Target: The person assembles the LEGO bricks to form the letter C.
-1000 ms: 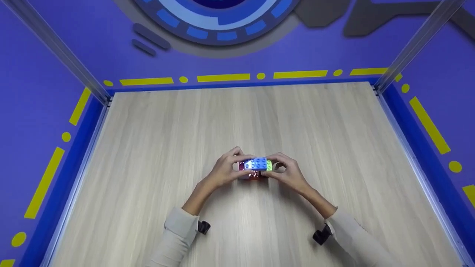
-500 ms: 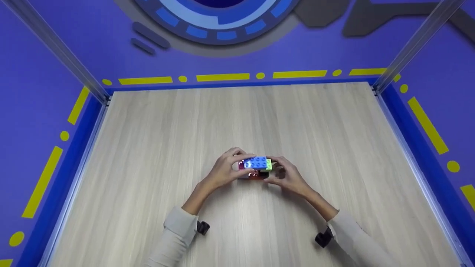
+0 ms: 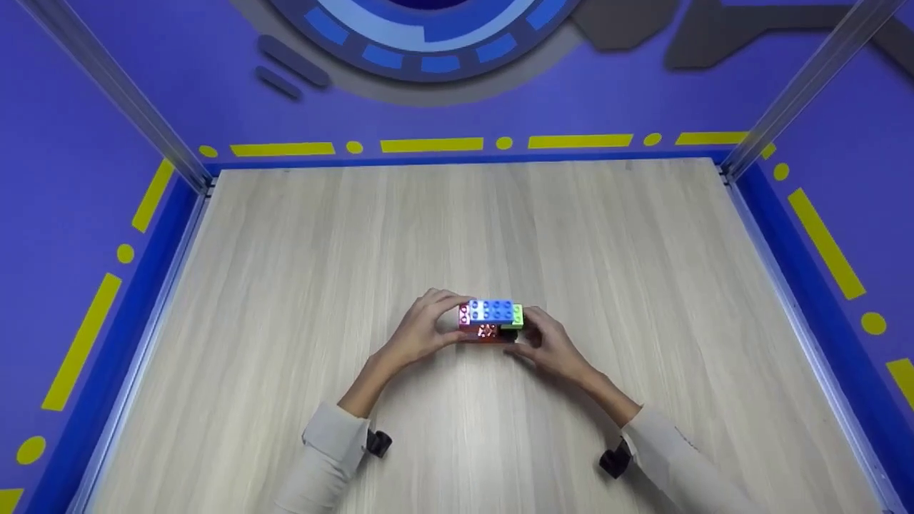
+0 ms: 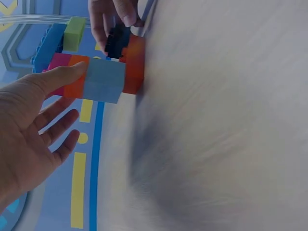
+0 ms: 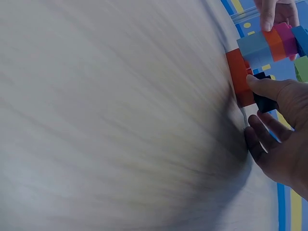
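A stack of toy building bricks stands upright on the table. Its lowest part is a red-orange brick, bearing a light blue brick and, beside that, a black brick. Above the light blue one are an orange brick and a pink brick. On top lies a blue brick, with a light green brick under its right end. My left hand holds the stack's left side, thumb on the orange brick. Low on the right, my right hand pinches the black brick, its thumb tip near the red-orange brick.
The wood-grain table extends around the stack on every side. Blue-purple walls with yellow markings border its back and sides, and metal posts rise at the far corners.
My right hand has let go of the light green brick and moved lower to the black brick. My left hand has drawn slightly leftward, uncovering more of the blue and pink bricks.
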